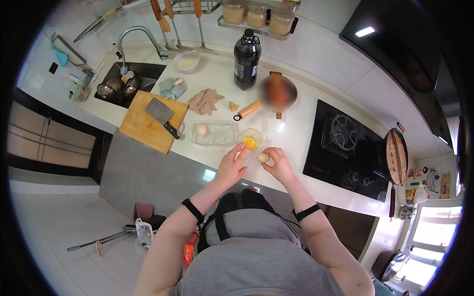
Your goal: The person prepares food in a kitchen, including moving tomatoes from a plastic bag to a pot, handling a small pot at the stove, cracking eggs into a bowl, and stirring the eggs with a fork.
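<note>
A clear glass cup with a handle stands on the white countertop, a raw egg with a bright yellow yolk in it. My left hand is at the cup's near rim, fingers apart and nothing seen in its grasp. Just right of the cup, my right hand holds an eggshell between thumb and fingers; whether it is whole or part is unclear. Left of the cup lies a clear plastic egg tray with one brown egg in its left end.
A cleaver lies on a wooden cutting board at left, near the sink. Behind are a crumpled brown cloth, a large dark bottle and a wooden-handled pan. A black gas hob is at right.
</note>
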The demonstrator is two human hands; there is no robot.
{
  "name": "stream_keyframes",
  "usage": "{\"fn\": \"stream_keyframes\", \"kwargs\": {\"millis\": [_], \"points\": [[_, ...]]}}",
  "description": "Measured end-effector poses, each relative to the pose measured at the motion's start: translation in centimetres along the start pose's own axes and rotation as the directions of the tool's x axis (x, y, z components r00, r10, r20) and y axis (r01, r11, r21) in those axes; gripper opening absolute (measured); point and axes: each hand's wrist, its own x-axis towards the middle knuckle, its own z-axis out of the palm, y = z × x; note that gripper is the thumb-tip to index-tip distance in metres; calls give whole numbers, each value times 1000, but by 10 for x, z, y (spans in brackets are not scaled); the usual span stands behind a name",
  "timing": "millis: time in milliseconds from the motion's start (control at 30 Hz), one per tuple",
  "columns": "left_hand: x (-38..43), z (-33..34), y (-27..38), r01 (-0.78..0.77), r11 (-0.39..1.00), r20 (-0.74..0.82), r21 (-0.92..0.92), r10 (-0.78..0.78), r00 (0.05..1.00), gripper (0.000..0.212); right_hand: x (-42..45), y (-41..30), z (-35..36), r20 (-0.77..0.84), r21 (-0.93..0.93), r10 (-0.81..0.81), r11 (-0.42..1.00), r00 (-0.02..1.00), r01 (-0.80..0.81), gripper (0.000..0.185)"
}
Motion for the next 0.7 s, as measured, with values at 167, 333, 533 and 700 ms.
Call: {"fn": "stream_keyframes", "kwargs": {"millis": [167, 333, 533, 700], "points": [[-13, -5, -10, 38, 999, 55, 22, -40, 998, 72, -28, 54, 42, -63, -256, 19, 966, 998, -35, 40], [-6, -6, -11, 26, 998, 11, -55, -26, 1000, 63, -12, 30, 24, -130, -56, 95, 993, 987, -102, 37], [54, -9, -4, -17, 952, -32, -307, 8, 999, 55, 59, -4, -5, 321, 593, 430, 604, 844, -533, 41], [77, -7, -11, 142, 858, 15, -494, -155, 988, 44, 86, -10, -18, 437, 548, 413, 582, 799, -600, 38]]}}
